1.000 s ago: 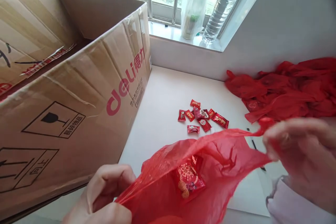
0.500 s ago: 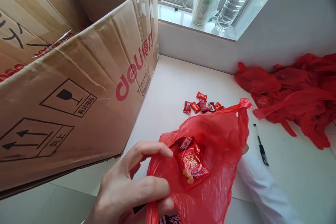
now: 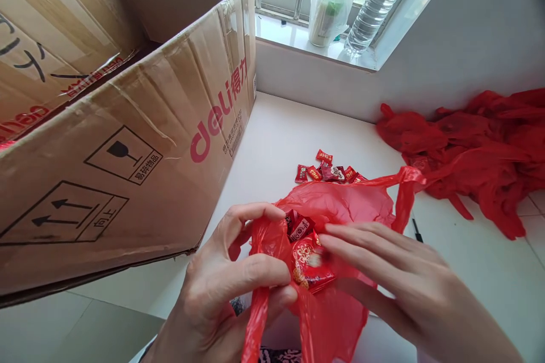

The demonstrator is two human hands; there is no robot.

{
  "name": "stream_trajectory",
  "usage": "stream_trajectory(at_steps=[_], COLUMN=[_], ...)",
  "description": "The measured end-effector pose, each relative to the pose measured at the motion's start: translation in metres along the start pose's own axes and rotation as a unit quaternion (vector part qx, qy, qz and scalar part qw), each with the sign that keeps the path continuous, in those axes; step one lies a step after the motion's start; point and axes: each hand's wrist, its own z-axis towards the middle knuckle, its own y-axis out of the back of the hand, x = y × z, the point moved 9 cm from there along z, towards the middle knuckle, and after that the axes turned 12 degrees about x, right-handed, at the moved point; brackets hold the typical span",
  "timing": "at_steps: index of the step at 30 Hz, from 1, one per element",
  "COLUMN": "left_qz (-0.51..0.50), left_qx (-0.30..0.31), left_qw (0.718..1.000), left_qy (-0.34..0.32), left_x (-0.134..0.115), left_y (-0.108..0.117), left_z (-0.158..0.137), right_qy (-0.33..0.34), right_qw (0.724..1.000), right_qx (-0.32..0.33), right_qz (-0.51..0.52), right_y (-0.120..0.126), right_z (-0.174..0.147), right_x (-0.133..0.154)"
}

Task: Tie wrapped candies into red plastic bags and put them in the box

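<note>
My left hand (image 3: 238, 278) is closed on the near left rim of a thin red plastic bag (image 3: 336, 323), holding its mouth apart. Inside lie a red snack packet (image 3: 309, 272) with cookies printed on it and a dark red wrapped candy (image 3: 300, 228). At the bag's right side is my right hand (image 3: 395, 272), fingers stretched over the opening and close to the packet. Its fingertips are partly blurred, and nothing clear shows in its grasp. Beyond the bag, several small red wrapped candies (image 3: 326, 171) lie on the white table (image 3: 281, 125).
A large open cardboard box (image 3: 170, 142) stands at the left. Red plastic bags (image 3: 468, 147) are heaped at the right against the wall. A black pen (image 3: 418, 231) lies partly hidden behind my right hand. On the windowsill stand a bagged cup (image 3: 327, 17) and a water bottle (image 3: 370, 17).
My right hand has come from behind the bag to over its opening. The bag's far handle has shifted right, and the right hand now covers part of the pen.
</note>
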Motion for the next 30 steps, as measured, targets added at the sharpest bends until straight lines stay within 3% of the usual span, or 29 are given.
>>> stream_trajectory(at_steps=[2,4,8,10,16,20,25,30], left_qz=[0.005,0.005,-0.018,-0.015,0.063,0.062,0.069,0.054], left_qx=[0.000,0.001,0.001,0.013,0.013,0.020,0.035,0.032], left_qw=[1.000,1.000,0.999,0.999,0.997,0.997,0.996,0.997], left_qy=[0.007,0.017,0.029,0.027,0.031,0.048,0.045,0.045], left_x=[-0.001,0.000,0.004,0.005,0.006,0.011,0.011,0.009], left_y=[0.000,-0.001,-0.003,-0.005,0.000,-0.002,-0.004,0.000], left_z=[-0.002,-0.005,-0.010,-0.011,-0.014,-0.016,-0.017,-0.016], right_qy=[0.007,-0.025,-0.085,-0.098,-0.101,-0.093,-0.034,0.011], right_qw=[0.999,0.997,0.983,0.979,0.983,0.989,0.985,0.981], right_qx=[0.020,0.037,0.143,0.149,0.092,0.102,0.144,0.171], right_qz=[-0.036,-0.058,-0.081,-0.101,-0.126,-0.056,0.091,0.092], right_y=[-0.018,-0.037,-0.084,-0.095,-0.100,-0.096,-0.091,-0.094], right_z=[0.017,0.027,0.035,0.041,0.058,0.059,0.052,0.038], right_x=[-0.005,-0.024,-0.058,-0.065,-0.069,-0.065,-0.056,-0.054])
